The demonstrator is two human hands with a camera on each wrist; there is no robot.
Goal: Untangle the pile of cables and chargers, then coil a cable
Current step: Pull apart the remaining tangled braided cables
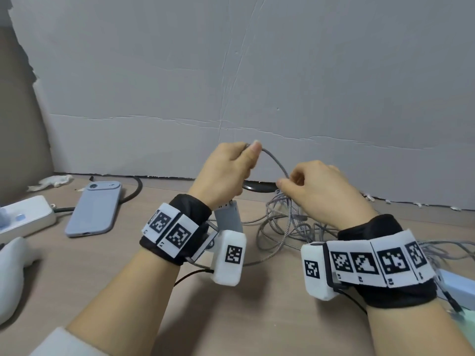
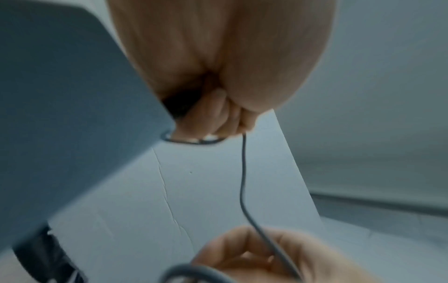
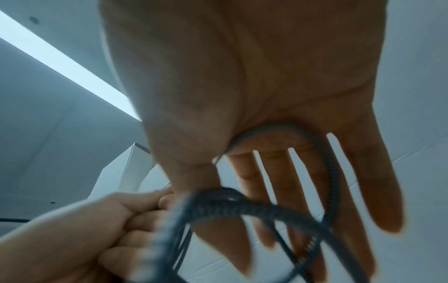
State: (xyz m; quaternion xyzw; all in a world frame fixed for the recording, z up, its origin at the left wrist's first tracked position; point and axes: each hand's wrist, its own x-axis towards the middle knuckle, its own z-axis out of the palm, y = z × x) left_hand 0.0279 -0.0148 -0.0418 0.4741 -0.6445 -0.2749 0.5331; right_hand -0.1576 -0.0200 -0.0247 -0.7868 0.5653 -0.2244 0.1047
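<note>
My left hand [image 1: 250, 149] is raised above the wooden table [image 1: 257, 319] and pinches a grey braided cable [image 1: 273, 160] between thumb and forefinger. A grey charger block [image 1: 228, 214] hangs below that palm; the left wrist view shows it as a large blue-grey charger block [image 2: 72, 114] beside the curled fingers [image 2: 218, 116]. The cable [image 2: 243, 172] arcs down to my right hand [image 1: 282, 182], which pinches it just above the tangled pile [image 1: 280, 227]. In the right wrist view, cable loops [image 3: 218, 208] cross the right hand [image 3: 218, 191], with the left hand [image 3: 121, 220] behind.
A pale blue phone [image 1: 93, 209] lies face down at the left, near a white power strip [image 1: 23, 217] and a thick black cable [image 1: 133, 191]. A grey cardboard wall [image 1: 257, 73] closes the back. A pale box [image 1: 460, 286] sits at the right edge.
</note>
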